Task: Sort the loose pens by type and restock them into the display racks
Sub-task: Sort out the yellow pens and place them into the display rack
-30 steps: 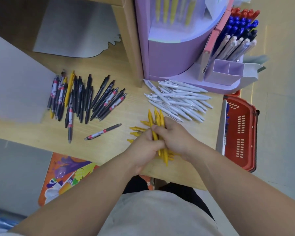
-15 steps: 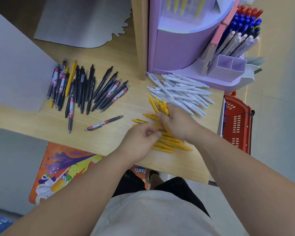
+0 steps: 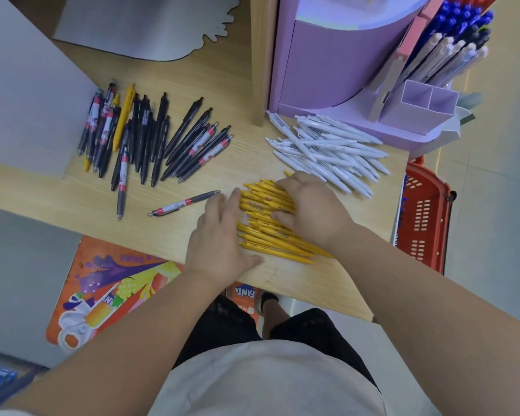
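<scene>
A: Pressing flat on the worktop [image 3: 57,199], your left hand [image 3: 219,238] keeps its fingers straight and close together against the ends of the yellow pens [image 3: 267,235].
B: Your right hand [image 3: 309,205] lies over that same heap, fingers curled round the pens.
A: The heap sits near the worktop's front edge, the white pens [image 3: 327,148] just behind it.
B: The black pens [image 3: 150,139] lie well to your left; the purple display rack [image 3: 327,70] stands behind.
</scene>
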`<control>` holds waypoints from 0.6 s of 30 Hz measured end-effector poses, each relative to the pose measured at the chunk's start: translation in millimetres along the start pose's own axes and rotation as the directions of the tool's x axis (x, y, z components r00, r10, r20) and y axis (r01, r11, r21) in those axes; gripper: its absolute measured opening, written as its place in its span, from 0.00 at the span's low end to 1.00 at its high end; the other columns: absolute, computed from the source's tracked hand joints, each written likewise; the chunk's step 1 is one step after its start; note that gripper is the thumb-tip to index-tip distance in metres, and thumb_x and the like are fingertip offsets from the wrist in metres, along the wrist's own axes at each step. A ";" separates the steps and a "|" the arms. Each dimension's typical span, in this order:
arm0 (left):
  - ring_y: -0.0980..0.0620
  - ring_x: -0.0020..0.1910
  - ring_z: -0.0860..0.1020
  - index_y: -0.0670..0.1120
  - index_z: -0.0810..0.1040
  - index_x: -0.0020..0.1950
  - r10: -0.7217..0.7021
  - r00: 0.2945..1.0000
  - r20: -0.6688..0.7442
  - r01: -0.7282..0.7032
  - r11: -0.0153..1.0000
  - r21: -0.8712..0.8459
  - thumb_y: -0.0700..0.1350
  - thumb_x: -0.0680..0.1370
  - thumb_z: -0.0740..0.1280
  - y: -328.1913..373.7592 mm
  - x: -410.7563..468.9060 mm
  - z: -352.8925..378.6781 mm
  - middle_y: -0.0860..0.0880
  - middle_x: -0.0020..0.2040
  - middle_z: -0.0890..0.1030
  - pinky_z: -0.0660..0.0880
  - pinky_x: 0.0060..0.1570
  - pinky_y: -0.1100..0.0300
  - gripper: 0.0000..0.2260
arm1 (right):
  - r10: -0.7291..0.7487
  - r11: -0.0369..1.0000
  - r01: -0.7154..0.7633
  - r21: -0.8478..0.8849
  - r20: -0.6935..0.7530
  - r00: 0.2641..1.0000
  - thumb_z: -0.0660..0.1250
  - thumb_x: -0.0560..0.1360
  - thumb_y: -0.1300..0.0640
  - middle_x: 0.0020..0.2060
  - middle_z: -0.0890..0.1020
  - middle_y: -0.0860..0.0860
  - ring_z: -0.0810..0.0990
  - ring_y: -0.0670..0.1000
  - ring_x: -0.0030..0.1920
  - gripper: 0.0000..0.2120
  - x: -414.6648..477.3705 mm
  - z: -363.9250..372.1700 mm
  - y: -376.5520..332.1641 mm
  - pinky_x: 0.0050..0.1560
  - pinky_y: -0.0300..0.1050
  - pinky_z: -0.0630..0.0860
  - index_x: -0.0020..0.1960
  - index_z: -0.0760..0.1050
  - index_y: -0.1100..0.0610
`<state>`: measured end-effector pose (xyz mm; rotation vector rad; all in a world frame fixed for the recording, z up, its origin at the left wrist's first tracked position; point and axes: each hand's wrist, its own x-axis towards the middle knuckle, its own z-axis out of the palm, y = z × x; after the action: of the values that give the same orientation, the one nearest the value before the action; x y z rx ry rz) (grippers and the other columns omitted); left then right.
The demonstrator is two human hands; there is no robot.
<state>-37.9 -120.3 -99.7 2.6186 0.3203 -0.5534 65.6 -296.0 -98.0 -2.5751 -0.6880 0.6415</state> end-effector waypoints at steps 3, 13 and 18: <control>0.41 0.74 0.61 0.55 0.40 0.80 0.089 0.996 0.012 -0.089 0.982 0.167 0.68 0.58 0.78 1.8 13.2 -4.9 0.46 0.80 0.46 0.68 0.66 0.45 0.63 | -0.032 0.999 0.033 0.026 -0.041 0.999 0.73 0.73 0.48 0.64 0.75 0.53 0.73 0.55 0.65 0.27 -9.8 2.0 10.5 0.64 0.48 0.71 0.70 0.74 0.56; 0.45 0.80 0.40 0.52 0.34 0.79 0.363 0.901 0.237 -0.429 0.827 0.364 0.72 0.58 0.75 14.3 55.9 -14.8 0.50 0.80 0.34 0.44 0.77 0.39 0.67 | 0.010 0.995 0.009 0.096 -0.194 0.981 0.75 0.72 0.52 0.63 0.76 0.56 0.75 0.57 0.63 0.19 -27.2 8.7 23.6 0.64 0.53 0.73 0.60 0.80 0.55; 0.47 0.80 0.47 0.51 0.42 0.81 0.401 0.884 0.240 -0.460 0.838 0.294 0.70 0.58 0.76 12.8 56.1 -13.2 0.50 0.81 0.47 0.48 0.77 0.41 0.63 | 0.073 0.988 -0.055 0.146 -0.119 0.990 0.74 0.73 0.49 0.65 0.77 0.52 0.73 0.53 0.66 0.29 -26.1 9.1 28.4 0.67 0.48 0.70 0.71 0.72 0.55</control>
<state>20.4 -118.0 -108.2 2.8127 -0.4625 -0.7132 50.9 -330.6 -110.5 -2.4880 -0.5018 0.5253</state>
